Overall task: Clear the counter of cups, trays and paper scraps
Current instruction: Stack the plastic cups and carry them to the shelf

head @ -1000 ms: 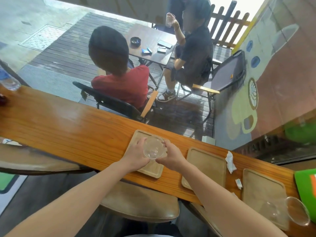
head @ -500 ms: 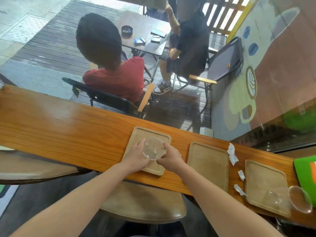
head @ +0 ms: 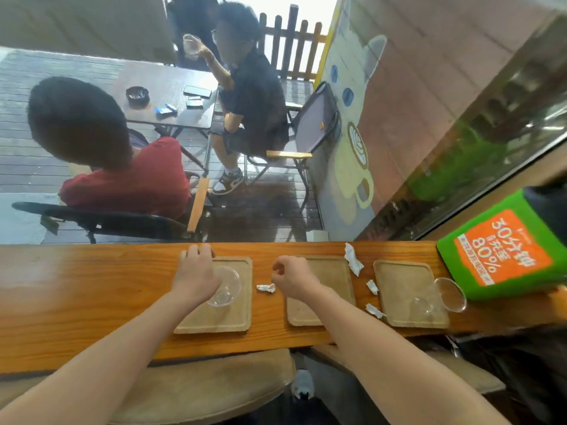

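Left hand (head: 196, 277) lies over the left tray (head: 214, 320), covering one side of a clear cup (head: 228, 286); whether its fingers grip the cup cannot be told. Right hand (head: 293, 279), fingers curled on nothing visible, is just beside a paper scrap (head: 265, 288) on the counter (head: 92, 286). Green sign (head: 503, 250), inverted, reads "30" and "80%".

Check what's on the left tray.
A clear cup sits on the left tray, the left hand over its left side. The hand covers the tray's far-left corner and part of the cup, so anything under it is hidden.
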Tool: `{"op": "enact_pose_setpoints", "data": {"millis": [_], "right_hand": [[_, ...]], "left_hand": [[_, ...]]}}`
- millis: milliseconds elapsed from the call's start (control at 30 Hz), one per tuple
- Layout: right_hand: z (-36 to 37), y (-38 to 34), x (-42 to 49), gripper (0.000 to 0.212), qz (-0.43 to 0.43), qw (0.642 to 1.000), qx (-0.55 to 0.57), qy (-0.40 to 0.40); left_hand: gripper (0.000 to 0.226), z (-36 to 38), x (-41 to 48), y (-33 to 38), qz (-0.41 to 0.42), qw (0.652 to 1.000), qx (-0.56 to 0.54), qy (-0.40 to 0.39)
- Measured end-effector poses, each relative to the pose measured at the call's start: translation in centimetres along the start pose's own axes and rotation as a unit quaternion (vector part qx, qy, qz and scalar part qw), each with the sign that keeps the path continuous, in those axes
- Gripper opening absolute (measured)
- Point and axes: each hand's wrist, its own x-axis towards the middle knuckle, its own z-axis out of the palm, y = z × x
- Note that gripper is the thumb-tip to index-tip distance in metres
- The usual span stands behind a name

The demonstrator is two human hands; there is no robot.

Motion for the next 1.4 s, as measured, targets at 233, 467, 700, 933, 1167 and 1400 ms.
{"op": "enact_pose_setpoints", "data": {"millis": [233,467,700,933,1167,1400], "right_hand": [[-5.2,7.5,-4.1,0.023,0.020,0.998,0.018,0.057],[-11.0,20.6,-8.7,0.027,0.090,0.995,0.029,-0.013],[-14.8,33.3,-13.0,0.020,0.162,0.984,0.038,-0.062],[-16.7,39.5,-14.0,0.021,0.205,0.977,0.051,-0.028],[-17.7,42.1,-12.2,0.029,0.233,0.967,0.101,0.032],[-18.1,42.6,-9.4,0.088,0.190,0.964,0.180,0.042]], "left_hand": [[0.015,4.1,-0.3,12.7,0.147,0.987,-0.009,-0.068],[0.008,12.3,-2.2,26.1,0.222,0.960,0.041,-0.164],[0.010,20.4,-4.0,36.6,0.212,0.944,0.019,-0.254],[0.011,24.9,-5.0,39.7,0.188,0.933,0.016,-0.306],[0.031,27.1,-4.5,40.9,0.153,0.940,-0.024,-0.305],[0.085,28.9,-3.7,42.2,0.116,0.937,-0.125,-0.304]]}}
